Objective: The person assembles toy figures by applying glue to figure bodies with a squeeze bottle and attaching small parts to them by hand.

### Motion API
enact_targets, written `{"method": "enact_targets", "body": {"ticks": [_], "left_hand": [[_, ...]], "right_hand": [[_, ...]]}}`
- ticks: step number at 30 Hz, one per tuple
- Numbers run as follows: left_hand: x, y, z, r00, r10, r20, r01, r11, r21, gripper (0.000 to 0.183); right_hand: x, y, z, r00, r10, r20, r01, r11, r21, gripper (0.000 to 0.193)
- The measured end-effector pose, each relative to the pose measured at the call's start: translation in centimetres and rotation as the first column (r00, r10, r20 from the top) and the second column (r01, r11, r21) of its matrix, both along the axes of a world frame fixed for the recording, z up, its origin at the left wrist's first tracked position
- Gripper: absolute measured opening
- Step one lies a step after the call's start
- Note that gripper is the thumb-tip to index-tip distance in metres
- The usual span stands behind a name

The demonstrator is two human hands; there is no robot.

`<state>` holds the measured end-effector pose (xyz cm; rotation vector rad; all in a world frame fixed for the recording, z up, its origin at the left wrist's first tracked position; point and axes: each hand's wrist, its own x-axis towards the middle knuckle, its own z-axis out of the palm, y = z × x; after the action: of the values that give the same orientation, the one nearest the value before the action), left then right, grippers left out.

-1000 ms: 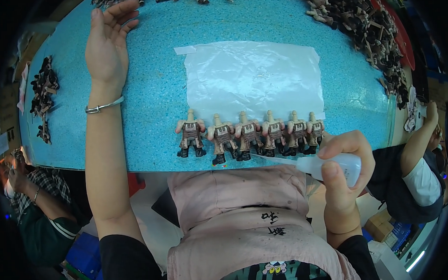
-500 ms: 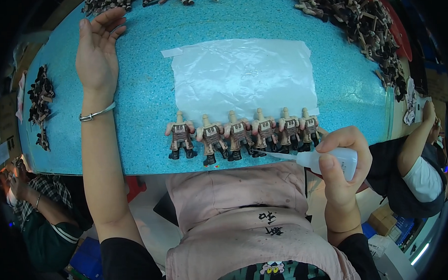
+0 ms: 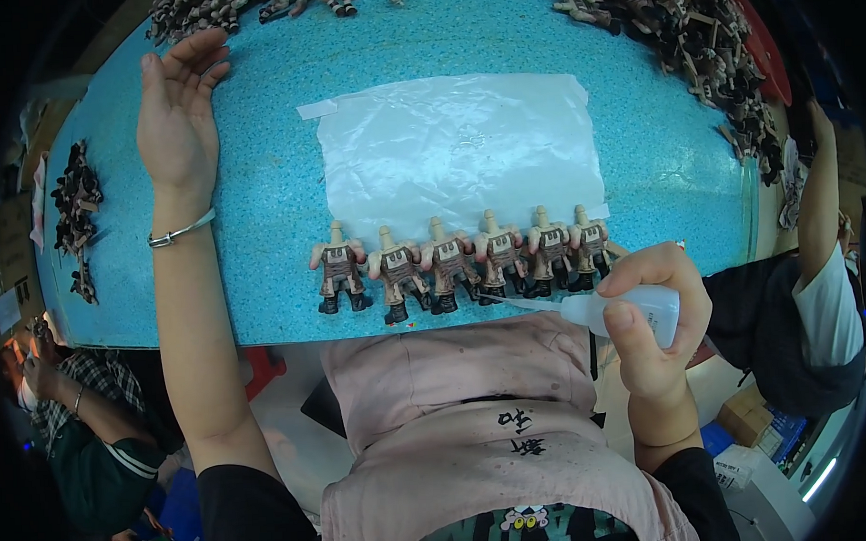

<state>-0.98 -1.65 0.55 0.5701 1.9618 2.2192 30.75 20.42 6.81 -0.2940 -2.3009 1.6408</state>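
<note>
My right hand [image 3: 656, 320] grips a small white squeeze bottle [image 3: 635, 313] with a long thin nozzle pointing left. The nozzle tip is by the dark boots of the middle figures in a row; whether it touches them I cannot tell. The row holds several small toy figures [image 3: 445, 267] with brown and cream bodies, black boots and a pale peg on top of each. They lie along the table's near edge. Away to the left, my left hand [image 3: 178, 127] rests on the table, fingers extended and loosely curved, with nothing in it.
A white plastic sheet [image 3: 457, 150] lies on the blue table [image 3: 268, 181] beyond the row. Piles of figures sit at far right [image 3: 702, 51], far left [image 3: 76, 221] and the back edge [image 3: 200, 13]. Co-workers [image 3: 820, 305] are at both sides.
The whole view has shifted slightly; my hands, the bottle and the row of figures keep nearly the same places relative to each other. The right co-worker's arm has reached up toward the table's far side.
</note>
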Motion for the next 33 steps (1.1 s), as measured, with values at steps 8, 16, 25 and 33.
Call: {"method": "enact_targets", "body": {"ticks": [8,16,25,33], "left_hand": [[0.2,0.1,0.1,1.0,0.003,0.011,-0.003,1.0,-0.008,0.053],[0.5,0.3,0.3,0.999,0.033,-0.001,-0.033,0.999,-0.033,0.053],[0.7,0.4,0.3,0.999,0.051,0.006,-0.051,0.998,-0.043,0.053],[0.6,0.4,0.3,0.999,0.046,-0.005,-0.046,0.998,-0.048,0.053]], "right_hand": [[1.0,0.4,0.4,0.992,-0.117,-0.041,0.111,0.986,-0.128,0.014],[2.5,1.3,0.4,0.978,-0.205,-0.022,0.204,0.977,-0.057,0.014],[2.0,1.5,-0.3,0.988,-0.149,-0.043,0.15,0.988,0.027,0.012],[2.1,1.6,0.0,0.995,-0.099,-0.019,0.099,0.995,0.011,0.012]]}}
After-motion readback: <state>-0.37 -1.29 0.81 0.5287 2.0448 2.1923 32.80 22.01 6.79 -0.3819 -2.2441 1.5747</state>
